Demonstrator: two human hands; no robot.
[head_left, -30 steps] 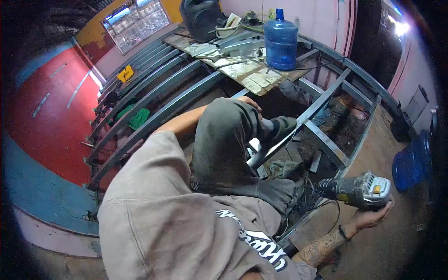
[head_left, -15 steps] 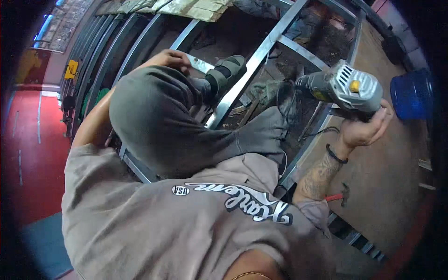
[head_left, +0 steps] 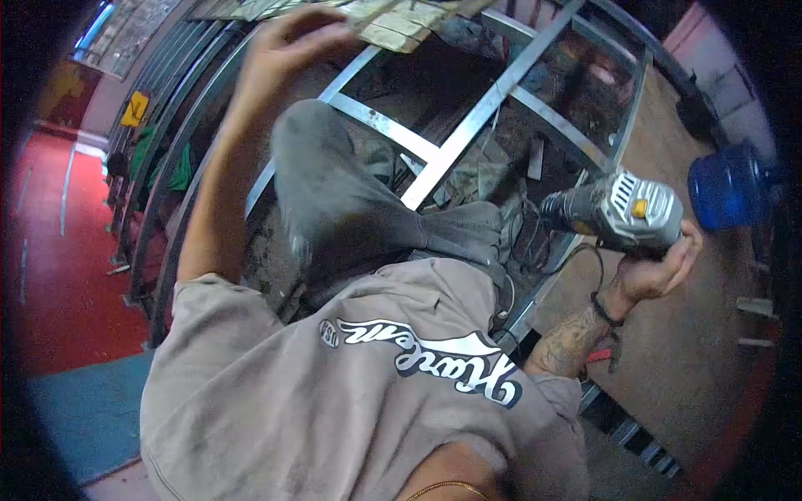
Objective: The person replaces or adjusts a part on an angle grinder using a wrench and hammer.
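My left hand (head_left: 302,40) is raised at the top left, near some light wooden boards (head_left: 393,25). Its fingers look apart and hold nothing, though motion blurs them. At the right, my right hand (head_left: 656,271) grips a grey power drill (head_left: 639,213) with vent slots and a yellow button. The drill's dark ribbed nose points left, over the metal frame's side. Its grip is mostly hidden behind the body and my fingers. A dark cord (head_left: 600,267) hangs near my wrist. My bent leg (head_left: 334,192) is between the two hands, beside the shiny metal frame (head_left: 468,125).
Debris lies below the frame's openings. A brown board (head_left: 652,359) spans the right side, with a blue water jug (head_left: 727,188) on it. A red-handled hammer (head_left: 603,356) is partly behind my forearm. Dark metal bars (head_left: 167,200) and a red floor (head_left: 67,242) are at left.
My left hand has lifted from beside my knee to the upper left. My left knee has shifted right, and the sandalled foot no longer shows. The drill stays in my right hand, slightly lower.
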